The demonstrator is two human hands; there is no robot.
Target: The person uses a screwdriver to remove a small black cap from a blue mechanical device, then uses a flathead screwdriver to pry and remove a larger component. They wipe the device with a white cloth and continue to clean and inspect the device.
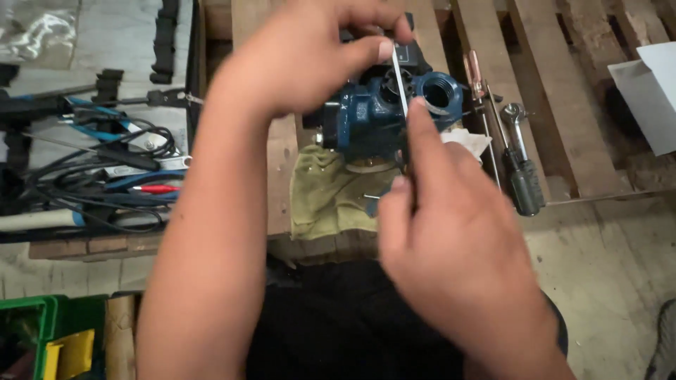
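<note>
Left hand pinches top of thin white strip over blue pump body; right hand, fingers curled, forefinger pressing strip's lower end.

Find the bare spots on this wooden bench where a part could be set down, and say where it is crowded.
Bare planks lie between the screwdriver and the white paper. Crowded: the cable and plier pile at left, and around the blue pump body on the cloth.

The pump body is cast metal under glossy blue paint, its threaded port bare inside. It rests on a matt, rumpled olive cloth over a rough, weathered wooden pallet. The strip looks thin, pale and smooth.
</note>
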